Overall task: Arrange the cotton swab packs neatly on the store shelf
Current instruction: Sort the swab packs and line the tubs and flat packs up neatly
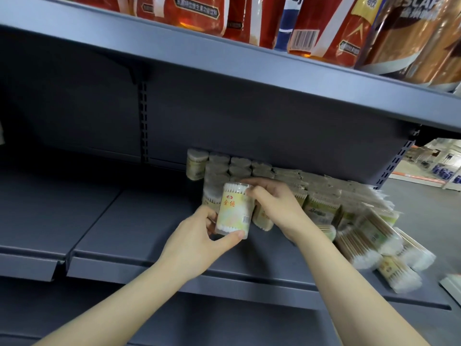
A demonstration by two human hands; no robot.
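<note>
A clear round tub of cotton swabs (233,211) with a yellow label stands upright just above the dark grey shelf (129,228). My left hand (197,239) grips its lower part from the left, thumb across the bottom. My right hand (274,203) holds its top rim with the fingertips. Behind the tub, several similar tubs (224,168) are stacked in rows against the back panel. To the right, flat swab packs (324,196) stand in a row, and loose bagged packs (374,243) lie in a heap near the shelf's right end.
The upper shelf (249,68) overhangs close above, loaded with red and orange bags (324,28). A slotted upright (144,121) divides the back panel. The shelf's left half (50,208) is bare. A store aisle floor (424,201) shows at the right.
</note>
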